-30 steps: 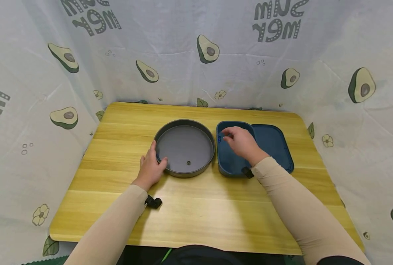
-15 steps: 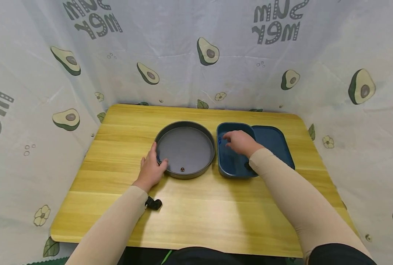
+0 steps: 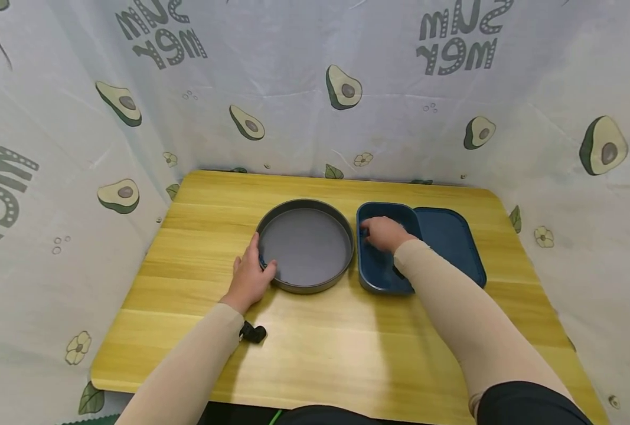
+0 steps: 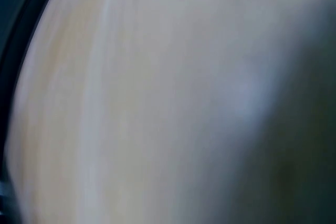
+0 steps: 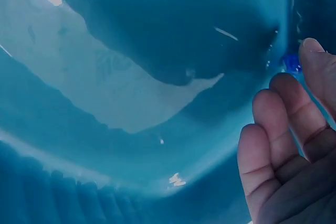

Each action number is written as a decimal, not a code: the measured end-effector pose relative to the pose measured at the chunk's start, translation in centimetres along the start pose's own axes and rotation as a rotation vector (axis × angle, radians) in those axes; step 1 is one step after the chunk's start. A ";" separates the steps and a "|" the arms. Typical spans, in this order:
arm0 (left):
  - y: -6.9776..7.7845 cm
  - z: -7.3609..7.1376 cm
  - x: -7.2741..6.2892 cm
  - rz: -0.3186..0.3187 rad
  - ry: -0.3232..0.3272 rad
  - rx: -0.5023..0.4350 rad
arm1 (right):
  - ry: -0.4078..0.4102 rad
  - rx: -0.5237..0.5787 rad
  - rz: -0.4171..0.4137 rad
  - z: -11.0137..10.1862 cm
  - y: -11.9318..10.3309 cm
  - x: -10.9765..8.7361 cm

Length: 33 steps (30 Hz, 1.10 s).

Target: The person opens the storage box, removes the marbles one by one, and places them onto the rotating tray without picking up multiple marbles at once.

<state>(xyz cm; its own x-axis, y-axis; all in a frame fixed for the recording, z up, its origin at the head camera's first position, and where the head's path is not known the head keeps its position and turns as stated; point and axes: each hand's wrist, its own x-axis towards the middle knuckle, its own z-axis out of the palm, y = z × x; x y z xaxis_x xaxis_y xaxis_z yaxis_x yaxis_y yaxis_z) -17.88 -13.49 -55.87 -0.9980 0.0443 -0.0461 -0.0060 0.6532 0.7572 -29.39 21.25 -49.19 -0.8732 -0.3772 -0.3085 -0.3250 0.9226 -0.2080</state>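
Note:
A round grey pan (image 3: 305, 242) stands mid-table. My left hand (image 3: 248, 280) rests at its left side, fingers fairly straight along the outside and thumb over the rim. Something small and blue (image 3: 263, 261) shows at the pan's wall beside this hand. To the right, my right hand (image 3: 385, 234) reaches into a deep blue rectangular box (image 3: 381, 277), at its left wall. In the right wrist view its thumb and a fingertip pinch a small glassy blue marble (image 5: 291, 64); the other fingers (image 5: 257, 150) are gently bent. The left wrist view is mostly blurred.
A flat blue lid or tray (image 3: 450, 242) lies right of the box, partly under the right forearm. Wooden tabletop (image 3: 320, 330) surrounds the containers. Behind the table hangs a white curtain (image 3: 293, 118) printed with avocados.
My right hand has lowered to the box's left wall, where blue marbles showed before. A brownish marble rolled leftward in the pan and is no longer visible. My left hand stays put.

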 end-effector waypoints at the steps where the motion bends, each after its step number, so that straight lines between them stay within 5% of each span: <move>1: 0.0 0.0 0.0 0.001 0.000 0.000 | 0.004 0.004 0.001 0.1 0.0 0.1; 16: 0.2 0.0 -0.2 -0.001 0.016 -0.011 | 0.025 -0.082 -0.044 1.2 0.4 1.0; 22: 0.0 0.1 -0.1 -0.006 0.017 -0.002 | 0.012 -0.045 -0.009 0.5 0.4 0.0; 33: -0.1 0.0 0.0 -0.002 0.011 -0.008 | 0.131 0.071 0.080 -2.2 -0.6 -2.2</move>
<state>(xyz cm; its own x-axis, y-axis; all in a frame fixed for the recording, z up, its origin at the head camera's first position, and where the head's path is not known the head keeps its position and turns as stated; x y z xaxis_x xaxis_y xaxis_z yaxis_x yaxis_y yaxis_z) -17.88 -13.51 -55.96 -0.9986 0.0343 -0.0401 -0.0084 0.6469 0.7625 -28.06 21.76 -46.32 -0.9366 -0.2847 -0.2041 -0.2302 0.9394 -0.2540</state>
